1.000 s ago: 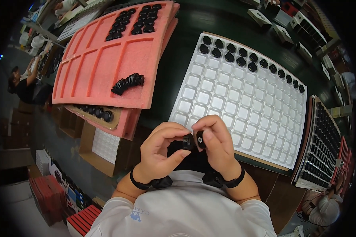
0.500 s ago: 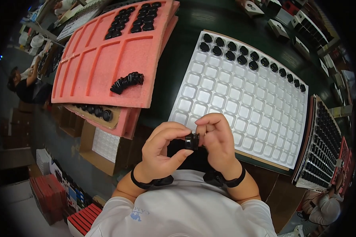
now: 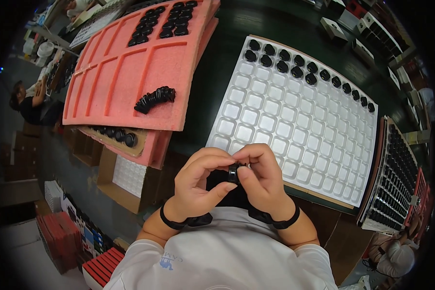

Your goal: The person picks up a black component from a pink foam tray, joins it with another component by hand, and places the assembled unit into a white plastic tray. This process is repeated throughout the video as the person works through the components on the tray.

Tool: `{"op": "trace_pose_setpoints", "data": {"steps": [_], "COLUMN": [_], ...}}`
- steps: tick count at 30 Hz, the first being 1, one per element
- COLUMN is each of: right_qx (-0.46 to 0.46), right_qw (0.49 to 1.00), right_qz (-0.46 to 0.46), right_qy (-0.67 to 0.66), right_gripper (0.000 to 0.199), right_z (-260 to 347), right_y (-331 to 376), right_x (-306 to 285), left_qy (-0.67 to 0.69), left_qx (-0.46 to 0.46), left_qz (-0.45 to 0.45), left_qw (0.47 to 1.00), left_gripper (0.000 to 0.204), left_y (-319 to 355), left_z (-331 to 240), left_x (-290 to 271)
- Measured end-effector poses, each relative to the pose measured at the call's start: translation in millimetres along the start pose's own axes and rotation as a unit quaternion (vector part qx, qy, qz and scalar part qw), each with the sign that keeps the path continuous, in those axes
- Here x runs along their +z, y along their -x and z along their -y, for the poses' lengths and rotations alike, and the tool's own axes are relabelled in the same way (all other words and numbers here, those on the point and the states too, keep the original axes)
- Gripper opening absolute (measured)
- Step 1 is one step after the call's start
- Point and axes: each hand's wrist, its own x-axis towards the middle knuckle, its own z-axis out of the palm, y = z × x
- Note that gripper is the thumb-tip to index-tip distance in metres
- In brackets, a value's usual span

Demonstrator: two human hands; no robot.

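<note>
The fingers [image 3: 217, 157] of the left hand [image 3: 193, 181] are closed on a small black part [image 3: 233, 174], thumb below and fingertips above. The right hand [image 3: 266, 183] pinches the same part from its right side, its thumb covering that end. The part is held just in front of the near left corner of the white tray, and both wrists wear black bands.

From the left: a seated person in dark clothing [image 3: 36, 104] is well apart from the table [image 3: 227, 29]. On the table's left side lies a stack with a pink foam tray [image 3: 112, 89] on top. Black pieces [image 3: 154, 99] stand in a curved line in the compartment at its near right corner, and more black pieces are grouped near its far edge. A brown tray of round black pieces sticks out beneath its near edge. Below that is an open cardboard box [image 3: 118, 191] with a white moulded sheet inside.

Right of the foam, the white tray [image 3: 295, 130] has round black pieces [image 3: 299, 60] along its far edge, with a shorter second row from the far left corner. Beyond its right edge is a stack of filled trays [image 3: 389, 174] holding black pieces in rows.
</note>
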Motion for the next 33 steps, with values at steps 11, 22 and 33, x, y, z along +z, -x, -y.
{"op": "trace_pose_setpoints", "data": {"steps": [11,22,33], "right_qx": [-0.039,-0.119,0.048], "right_qw": [0.992,0.946,0.792], "right_qz": [0.046,0.053,-0.06], "right_qy": [0.11,0.295,0.606], "right_gripper": [0.029,0.025,0.021], "right_z": [-5.3,15.6,79.4], "right_y": [2.0,-6.4,-42.5], "right_x": [-19.7,-34.5,-150.5], "left_qy": [0.003,0.013,-0.065], "left_qx": [-0.03,-0.046,-0.116], "left_qz": [-0.027,-0.006,0.025], "left_qw": [0.999,0.999,0.991], "left_gripper": [0.039,0.039,0.027], "left_y": [2.5,-11.0,-18.5], "left_z": [-0.9,17.0,79.6], "left_x": [0.1,3.9,11.5]}}
